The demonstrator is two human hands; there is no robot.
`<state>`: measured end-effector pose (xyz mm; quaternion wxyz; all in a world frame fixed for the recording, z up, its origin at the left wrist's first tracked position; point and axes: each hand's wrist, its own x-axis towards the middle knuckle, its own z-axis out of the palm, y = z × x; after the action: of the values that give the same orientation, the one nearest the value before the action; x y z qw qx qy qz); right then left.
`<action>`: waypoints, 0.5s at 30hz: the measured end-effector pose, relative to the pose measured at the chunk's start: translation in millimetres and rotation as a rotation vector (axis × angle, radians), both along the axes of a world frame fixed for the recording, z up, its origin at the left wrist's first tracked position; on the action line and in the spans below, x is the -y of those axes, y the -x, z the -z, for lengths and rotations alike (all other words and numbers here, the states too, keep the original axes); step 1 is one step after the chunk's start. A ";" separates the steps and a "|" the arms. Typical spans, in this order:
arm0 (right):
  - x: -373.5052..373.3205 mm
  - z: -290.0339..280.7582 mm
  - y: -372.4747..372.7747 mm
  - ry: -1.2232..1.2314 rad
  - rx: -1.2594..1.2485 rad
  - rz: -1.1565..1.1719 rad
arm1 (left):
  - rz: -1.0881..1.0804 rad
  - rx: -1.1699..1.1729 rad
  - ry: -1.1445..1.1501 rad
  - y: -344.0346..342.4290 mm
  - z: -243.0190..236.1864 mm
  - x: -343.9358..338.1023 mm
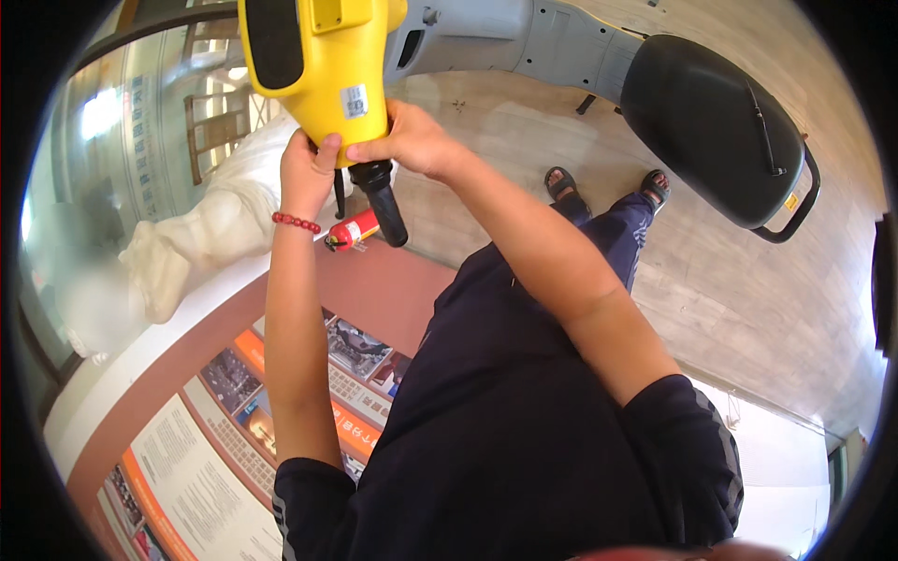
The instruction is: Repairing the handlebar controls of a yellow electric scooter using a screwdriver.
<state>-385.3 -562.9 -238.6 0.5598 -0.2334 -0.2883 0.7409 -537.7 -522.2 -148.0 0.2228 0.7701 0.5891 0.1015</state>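
At the top of the view is a yellow scooter handlebar cover (351,84) with a black panel and a small white label. My left hand (309,173), red beads at its wrist, is closed on the cover's near end, its thumb pressed to the yellow surface. My right hand (416,140) grips the same end from the other side, thumb on top and fingers largely hidden. Just below both hands a black handlebar grip (383,206) sticks out toward me, with a thin black lever beside it.
The scooter's grey body (571,51) runs right to its black seat (716,131) and rear rail (795,210). A red fire extinguisher (354,230) lies beyond the printed display panel (206,477). A pale statue (206,224) stands at left. My feet are on the wooden floor (748,309).
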 end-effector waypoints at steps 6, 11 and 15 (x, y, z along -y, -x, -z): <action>0.0 -0.3 0.0 -0.023 0.017 -0.025 | 0.002 -0.033 0.035 6.1 1.7 -4.6; 2.8 -20.7 -5.1 0.071 0.001 0.019 | 0.012 -0.035 0.087 -0.7 -5.5 -4.7; -0.8 -13.4 -1.1 0.123 0.023 0.016 | 0.004 0.013 0.099 9.7 2.3 -7.0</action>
<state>-384.2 -562.1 -225.2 0.5471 -0.2782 -0.2465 0.7500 -547.3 -515.2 -150.2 0.2648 0.7586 0.5904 0.0767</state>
